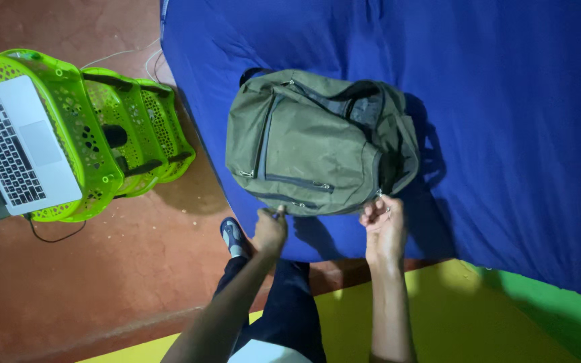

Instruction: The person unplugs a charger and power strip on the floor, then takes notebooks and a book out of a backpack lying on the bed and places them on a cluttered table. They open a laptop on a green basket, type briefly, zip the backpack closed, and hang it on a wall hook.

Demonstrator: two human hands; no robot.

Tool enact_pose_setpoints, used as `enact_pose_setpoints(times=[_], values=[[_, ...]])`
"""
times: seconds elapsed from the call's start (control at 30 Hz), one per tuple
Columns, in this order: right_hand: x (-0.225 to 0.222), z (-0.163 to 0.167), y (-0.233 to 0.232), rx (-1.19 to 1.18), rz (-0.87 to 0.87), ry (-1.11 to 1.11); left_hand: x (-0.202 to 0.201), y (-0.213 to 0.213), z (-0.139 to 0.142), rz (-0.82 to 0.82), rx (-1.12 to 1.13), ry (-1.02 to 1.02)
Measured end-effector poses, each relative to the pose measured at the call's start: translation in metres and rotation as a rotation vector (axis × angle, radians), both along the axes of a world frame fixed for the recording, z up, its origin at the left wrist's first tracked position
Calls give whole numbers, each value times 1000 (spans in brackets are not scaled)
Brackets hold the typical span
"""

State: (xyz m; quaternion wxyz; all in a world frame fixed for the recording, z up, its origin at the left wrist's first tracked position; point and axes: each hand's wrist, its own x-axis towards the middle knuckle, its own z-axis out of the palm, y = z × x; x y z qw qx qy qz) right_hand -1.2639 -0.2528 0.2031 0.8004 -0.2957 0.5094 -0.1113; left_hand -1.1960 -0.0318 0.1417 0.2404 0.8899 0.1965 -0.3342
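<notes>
- Both forearms are bare from elbow to wrist; no sleeves reach into view.
- The left hand and the right hand wear no gloves.
- Dark navy trousers cover the legs.
- A dark shoe with a pale sole edge is on one foot.

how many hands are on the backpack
2. The left hand pinches the backpack at its near left edge; the right hand pinches its near right corner. No other hands show.
</notes>
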Motion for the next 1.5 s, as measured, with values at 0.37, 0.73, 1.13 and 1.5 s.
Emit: enact_pose_setpoints(times=[0.37, 0.73, 1.13, 1.5], values=[[-10, 41, 22, -180, 506, 167, 7, -58, 107, -958, -507, -655], [59, 29, -17, -108, 398, 127, -31, 3, 98, -991, -484, -513], [65, 83, 3, -386, 770, 117, 28, -47, 164, -805, -373, -591], [96, 59, 14, 12, 743, 228, 30, -3, 155, -733, -566, -652]])
